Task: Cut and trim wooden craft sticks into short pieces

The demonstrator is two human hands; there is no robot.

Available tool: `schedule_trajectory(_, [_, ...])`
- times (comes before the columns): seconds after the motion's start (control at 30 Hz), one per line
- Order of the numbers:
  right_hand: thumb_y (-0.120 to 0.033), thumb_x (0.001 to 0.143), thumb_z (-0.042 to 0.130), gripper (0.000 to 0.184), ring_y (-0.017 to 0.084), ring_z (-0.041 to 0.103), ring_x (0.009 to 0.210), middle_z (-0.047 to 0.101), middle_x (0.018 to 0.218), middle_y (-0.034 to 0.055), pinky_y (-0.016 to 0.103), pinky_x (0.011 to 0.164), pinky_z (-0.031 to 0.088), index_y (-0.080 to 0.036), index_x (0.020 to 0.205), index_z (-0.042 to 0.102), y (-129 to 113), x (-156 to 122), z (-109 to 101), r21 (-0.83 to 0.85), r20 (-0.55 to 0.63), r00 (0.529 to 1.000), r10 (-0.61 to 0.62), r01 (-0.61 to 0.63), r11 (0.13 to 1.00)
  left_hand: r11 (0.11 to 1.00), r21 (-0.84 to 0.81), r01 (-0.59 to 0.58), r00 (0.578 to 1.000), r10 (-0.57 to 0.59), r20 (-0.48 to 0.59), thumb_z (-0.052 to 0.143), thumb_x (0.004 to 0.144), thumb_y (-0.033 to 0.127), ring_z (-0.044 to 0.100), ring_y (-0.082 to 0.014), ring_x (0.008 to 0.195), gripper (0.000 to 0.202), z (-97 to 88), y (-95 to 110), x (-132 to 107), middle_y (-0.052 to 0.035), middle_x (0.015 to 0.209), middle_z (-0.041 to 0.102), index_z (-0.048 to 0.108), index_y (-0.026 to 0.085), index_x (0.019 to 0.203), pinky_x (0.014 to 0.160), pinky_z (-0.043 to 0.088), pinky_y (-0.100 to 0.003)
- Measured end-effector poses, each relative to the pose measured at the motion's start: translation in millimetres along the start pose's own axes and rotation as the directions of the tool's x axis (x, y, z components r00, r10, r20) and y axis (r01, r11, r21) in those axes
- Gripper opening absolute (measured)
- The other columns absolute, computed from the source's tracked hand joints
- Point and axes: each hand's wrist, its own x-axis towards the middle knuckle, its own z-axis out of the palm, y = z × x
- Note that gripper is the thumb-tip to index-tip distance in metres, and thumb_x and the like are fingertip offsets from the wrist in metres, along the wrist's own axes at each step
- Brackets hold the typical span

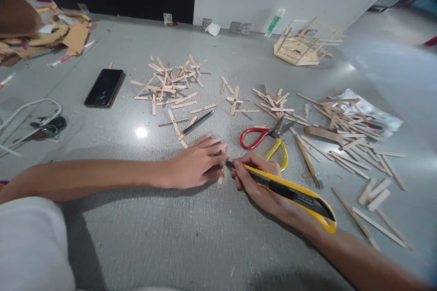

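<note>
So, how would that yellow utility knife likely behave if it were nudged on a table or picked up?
The utility knife looks stiff: its long body runs straight back from the right hand. It is probably fairly light, being held pen-like near its front. Pushed, it would likely slide rather than roll, given its flattened body.

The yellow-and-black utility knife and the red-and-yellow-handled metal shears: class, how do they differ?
The utility knife is in the right hand; the shears lie on the grey tabletop. The knife has one long body; the shears have two looped handles. Both show yellow.
</note>
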Motion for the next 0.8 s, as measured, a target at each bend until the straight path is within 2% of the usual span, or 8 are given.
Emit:
schedule_trajectory(0.07, [-0.044, 0.104, 0.061, 0.035, 0.013, 0.057, 0.042, 0.064, 0.051, -0.0029, 0.026, 0.048, 0.046, -0.024, 0.075, 0.059, 1, -1, 1, 0.014, 0.003, 1.0, 0.016, -0.016, 1.0, 1.0, 0.002, -0.024, 1.0, 0.024, -0.01, 0.046, 0.112, 0.023, 0.063, -0.0261, 0.124, 0.03, -0.4, -1, 2, -0.0153, 0.129, 0.071, 0.071, 0.011, 0.122, 0.116, 0.047, -0.046])
schedule_trajectory(0.17, [-0.045, 0.104, 0.06, 0.035, 0.013, 0.056, 0.042, 0.063, 0.05, -0.0032, 0.027, 0.048, 0.045, -0.024, 0.076, 0.06, 2, -1, 1, 0.006, 0.014, 1.0, 0.011, -0.011, 1.0, 1.0, 0.002, -0.02, 0.998, 0.02, -0.053, 0.044, 0.111, 0.016, 0.064, -0.0232, 0.111, 0.03, 1.7, -2, 2, -0.0129, 0.117, 0.072, 0.073, 0.013, 0.112, 0.101, 0.054, -0.039])
schedule_trajectory(0.27, [-0.045, 0.104, 0.06, 0.034, 0.014, 0.057, 0.043, 0.062, 0.05, -0.0034, 0.027, 0.049, 0.046, -0.024, 0.077, 0.061, 3, -1, 1, -0.008, 0.044, 0.999, -0.019, 0.019, 1.0, 1.0, 0.01, -0.028, 0.995, 0.029, -0.094, 0.046, 0.108, 0.012, 0.063, -0.023, 0.108, 0.028, 5.5, -2, -2, -0.0127, 0.112, 0.071, 0.074, 0.013, 0.109, 0.097, 0.055, -0.037])
schedule_trajectory(0.43, [-0.043, 0.105, 0.059, 0.034, 0.013, 0.057, 0.042, 0.062, 0.049, -0.0039, 0.027, 0.049, 0.045, -0.024, 0.076, 0.06, 2, -2, 0, -0.03, 0.04, 0.998, -0.039, 0.041, 0.999, 1.0, 0.019, -0.015, 0.993, 0.017, -0.115, 0.046, 0.109, 0.014, 0.062, -0.0222, 0.102, 0.028, 8.6, -3, -3, -0.0121, 0.108, 0.07, 0.074, 0.011, 0.108, 0.095, 0.055, -0.035])
schedule_trajectory(0.53, [-0.042, 0.105, 0.058, 0.038, 0.013, 0.056, 0.042, 0.06, 0.048, -0.0036, 0.028, 0.049, 0.044, -0.024, 0.072, 0.059, 2, -3, 0, -0.069, 0.016, 0.999, -0.031, 0.032, 0.997, 0.998, 0.064, 0.0, 0.996, 0.006, -0.091, 0.048, 0.109, 0.014, 0.063, -0.023, 0.106, 0.026, 5.9, -1, -2, -0.0125, 0.113, 0.071, 0.073, 0.011, 0.115, 0.099, 0.055, -0.036])
schedule_trajectory(0.63, [-0.042, 0.105, 0.059, 0.038, 0.013, 0.055, 0.042, 0.06, 0.048, -0.0039, 0.027, 0.049, 0.044, -0.024, 0.072, 0.059, 3, -3, 0, -0.073, 0.026, 0.999, -0.035, 0.036, 0.997, 0.978, 0.201, 0.048, 0.999, -0.046, -0.015, 0.047, 0.106, 0.01, 0.065, -0.0269, 0.118, 0.031, -0.9, 10, -8, -0.0158, 0.126, 0.072, 0.068, 0.008, 0.13, 0.107, 0.051, -0.041])
schedule_trajectory(0.73, [-0.042, 0.105, 0.058, 0.035, 0.013, 0.056, 0.042, 0.061, 0.049, -0.0038, 0.027, 0.049, 0.044, -0.024, 0.075, 0.061, 4, -2, 0, -0.065, 0.051, 0.997, -0.053, 0.056, 0.996, 0.922, 0.369, 0.12, 0.983, -0.163, 0.089, 0.043, 0.103, 0.005, 0.056, -0.0341, 0.142, 0.046, -7.1, 28, -18, -0.025, 0.153, 0.058, 0.055, 0.0, 0.147, 0.117, 0.043, -0.047])
schedule_trajectory(0.8, [-0.044, 0.105, 0.058, 0.036, 0.013, 0.057, 0.042, 0.062, 0.049, -0.0035, 0.027, 0.049, 0.044, -0.024, 0.075, 0.06, 3, -1, 0, -0.069, 0.063, 0.996, -0.063, 0.068, 0.995, 0.919, 0.381, 0.098, 0.975, -0.165, 0.149, 0.048, 0.102, 0.011, 0.047, -0.0393, 0.15, 0.051, -8.7, 39, -23, -0.0266, 0.16, 0.05, 0.05, 0.0, 0.151, 0.121, 0.039, -0.053])
